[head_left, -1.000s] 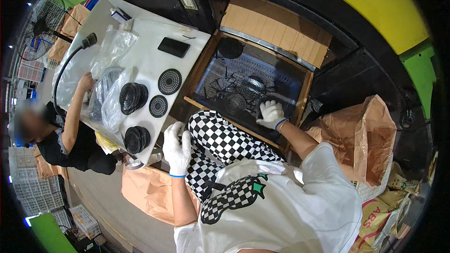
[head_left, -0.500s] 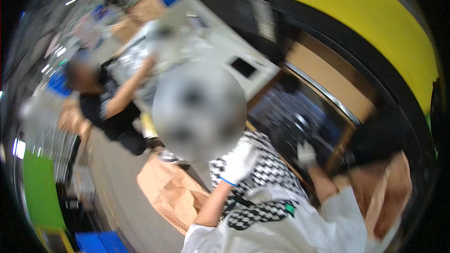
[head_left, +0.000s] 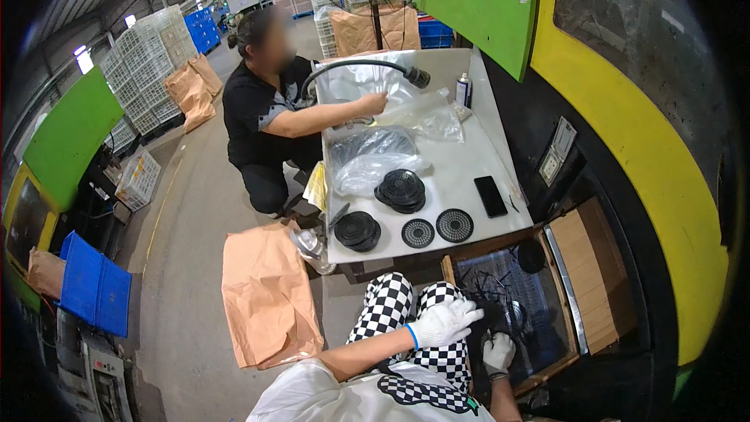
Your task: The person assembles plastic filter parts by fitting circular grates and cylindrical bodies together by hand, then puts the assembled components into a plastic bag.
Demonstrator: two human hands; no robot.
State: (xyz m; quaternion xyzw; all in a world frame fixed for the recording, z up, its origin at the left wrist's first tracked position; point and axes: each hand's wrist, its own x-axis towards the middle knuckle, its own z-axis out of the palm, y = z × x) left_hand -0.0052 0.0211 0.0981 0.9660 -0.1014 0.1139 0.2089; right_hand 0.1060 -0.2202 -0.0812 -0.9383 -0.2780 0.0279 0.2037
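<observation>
My left hand (head_left: 444,323), in a white glove with a blue cuff, lies over my checkered trousers, fingers stretched toward a wood-edged box (head_left: 580,337). It holds nothing that I can see. Over the near part of that box is my right hand (head_left: 498,353), also in a white glove, with its fingers curled. A thin dark piece shows by its fingertips; whether it is gripped is unclear. Black strips (head_left: 494,289) and a black round disc (head_left: 531,258) lie in the box on a bluish lining.
Ahead stands a pale table (head_left: 488,160) with stacked black perforated discs (head_left: 401,191), a phone (head_left: 491,196), plastic bags (head_left: 371,172) and a spray can (head_left: 463,89). A co-worker (head_left: 269,101) crouches at its left side. A brown paper sack (head_left: 269,297) is on the floor; a green-and-yellow machine (head_left: 625,129) stands right.
The view has turned and steadied from blur. My left hand is now closer to the box and my right hand. My right fingers, formerly extended into the box, now look curled.
</observation>
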